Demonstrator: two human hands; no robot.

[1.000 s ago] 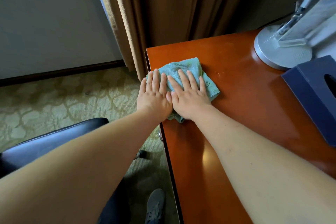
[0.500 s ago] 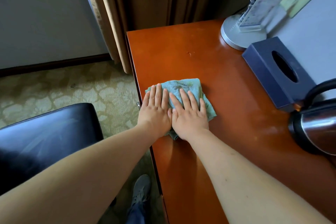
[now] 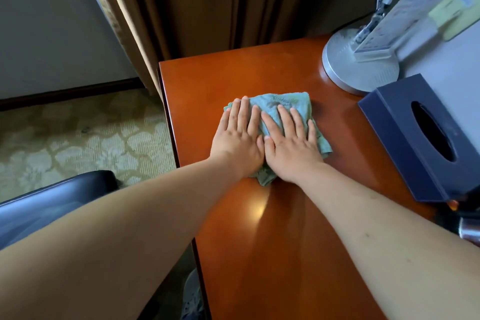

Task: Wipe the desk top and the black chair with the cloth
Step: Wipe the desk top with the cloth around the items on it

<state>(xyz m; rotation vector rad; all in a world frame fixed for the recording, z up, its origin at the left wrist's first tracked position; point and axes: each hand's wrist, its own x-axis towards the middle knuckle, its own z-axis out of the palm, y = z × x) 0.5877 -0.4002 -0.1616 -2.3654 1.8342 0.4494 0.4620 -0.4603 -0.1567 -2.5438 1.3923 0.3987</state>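
Counts: 2 hands, 1 cloth, 1 desk, 1 chair, 1 lamp, 1 tissue box, 1 card stand, 1 curtain; 1 shoe shows at the bottom edge.
Left hand (image 3: 237,141): flat, palm down, fingers straight and close together, pressing the left part of the cloth; it grips nothing.
Right hand (image 3: 292,145): flat in the same way on the right part of the cloth, its thumb touching the left thumb.
Cloth (image 3: 284,104): teal terry, nubby and rumpled, folded to a rough square; it lies on the desk near the left edge, about midway between near and far, with its far edge, right corner and near tip showing round the hands.
Desk (image 3: 285,254): glossy red-brown wood, rectangular, with a bright glare spot near the wrists.
Chair (image 3: 52,202): black smooth leather-like seat with a rounded corner, left of the desk, partly behind the left forearm.
Lamp (image 3: 358,70): round silver ribbed base at the far right, a slim arm rising from it.
Card stand (image 3: 394,26): clear plastic, standing on the lamp base.
Tissue box (image 3: 405,138): dark blue, rectangular, oval slot, right of the cloth and apart from it.
Curtain (image 3: 207,2): brown, pleated, behind the far edge.
Floor: pale green patterned carpet.
Change from 0.5 s ago: the cloth and both hands sit farther right of the left edge; the hands' pose is unchanged.
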